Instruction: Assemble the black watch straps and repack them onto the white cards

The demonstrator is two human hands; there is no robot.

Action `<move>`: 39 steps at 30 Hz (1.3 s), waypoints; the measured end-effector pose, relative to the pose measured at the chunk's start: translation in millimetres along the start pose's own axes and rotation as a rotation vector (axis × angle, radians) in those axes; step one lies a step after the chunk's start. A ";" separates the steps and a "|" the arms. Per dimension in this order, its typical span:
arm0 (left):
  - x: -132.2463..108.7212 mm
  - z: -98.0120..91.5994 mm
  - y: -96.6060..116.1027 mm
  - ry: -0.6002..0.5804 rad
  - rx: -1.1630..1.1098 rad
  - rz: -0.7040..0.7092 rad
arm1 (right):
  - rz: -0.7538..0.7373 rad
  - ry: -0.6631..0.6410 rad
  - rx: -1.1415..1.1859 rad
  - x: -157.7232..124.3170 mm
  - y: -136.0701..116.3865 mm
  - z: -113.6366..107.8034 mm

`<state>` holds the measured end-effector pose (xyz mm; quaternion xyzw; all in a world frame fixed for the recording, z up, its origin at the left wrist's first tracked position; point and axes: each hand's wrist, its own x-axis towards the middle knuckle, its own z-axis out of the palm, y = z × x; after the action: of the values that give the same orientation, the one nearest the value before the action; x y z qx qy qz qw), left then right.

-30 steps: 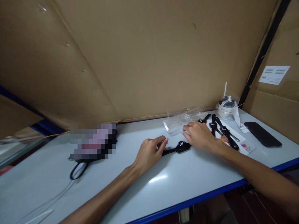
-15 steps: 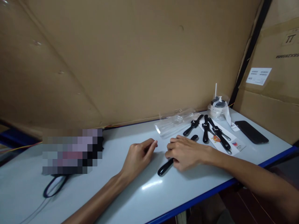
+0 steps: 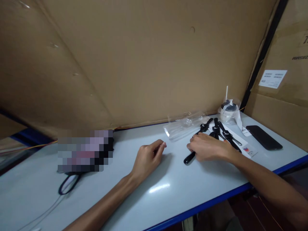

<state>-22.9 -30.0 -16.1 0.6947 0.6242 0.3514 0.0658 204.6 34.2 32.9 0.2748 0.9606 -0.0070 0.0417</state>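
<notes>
My right hand (image 3: 208,147) is closed around a black spokeshave (image 3: 189,158). One rounded handle end sticks out at the lower left of the fingers; the middle of the tool is hidden under the palm. Just behind this hand lie other black spokeshaves, one (image 3: 206,124) near the plastic bag and another (image 3: 229,138) on a printed white card (image 3: 247,149). My left hand (image 3: 148,158) is held over the middle of the table, its fingers curled in and the thumb close to the index finger. Nothing shows in it.
On the white table (image 3: 115,205) lie a clear plastic bag (image 3: 180,128) and a black phone (image 3: 264,137). A bagged cup with a straw (image 3: 228,110) stands in the back corner. A blurred-out object with a black loop (image 3: 69,183) is at left. Cardboard (image 3: 144,64) walls the back.
My right hand has moved right and back with the spokeshave, closer to the other spokeshaves. The left hand keeps its curled pose. The view has turned slightly left.
</notes>
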 end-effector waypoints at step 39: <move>21.7 7.6 -54.2 0.110 0.301 0.035 | 0.675 0.542 0.368 52.3 163.0 41.9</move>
<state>-63.7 4.0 -41.6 0.6871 0.6602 0.2927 -0.0796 249.7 198.6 -11.7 0.5666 0.7766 -0.0913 -0.2600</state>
